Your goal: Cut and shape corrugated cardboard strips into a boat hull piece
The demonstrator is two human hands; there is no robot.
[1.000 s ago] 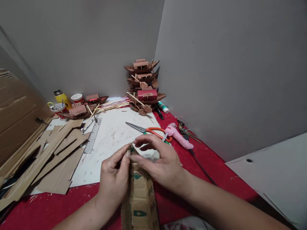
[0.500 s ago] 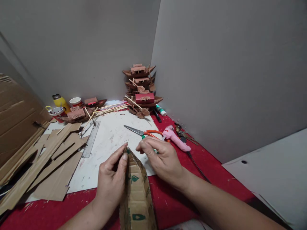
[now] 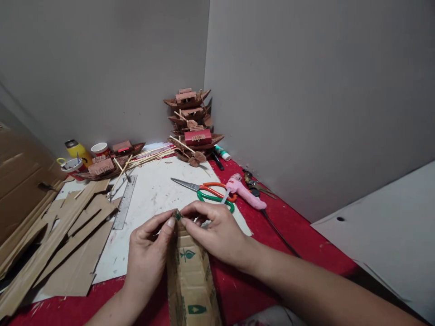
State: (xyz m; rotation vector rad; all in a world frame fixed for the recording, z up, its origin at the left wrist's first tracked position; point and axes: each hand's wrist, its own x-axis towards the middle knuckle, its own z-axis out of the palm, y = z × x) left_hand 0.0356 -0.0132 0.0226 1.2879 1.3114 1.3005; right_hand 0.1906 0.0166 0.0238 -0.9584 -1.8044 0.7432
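Right hand (image 3: 217, 233) has returned to cardboard tip (image 3: 177, 216).

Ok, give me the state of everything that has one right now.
left hand: pinching the cardboard piece's tip
right hand: pinching the same tip
cardboard piece: folded, held upright
scissors: lying slightly open
glue gun: lying down
paper cup: upright

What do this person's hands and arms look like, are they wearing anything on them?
Both are bare. The left hand and right hand have no gloves, and no rings, watch or bracelets show. The forearms are uncovered to the picture's edge, with no sleeve in sight. The fingernails are short and look unpainted.
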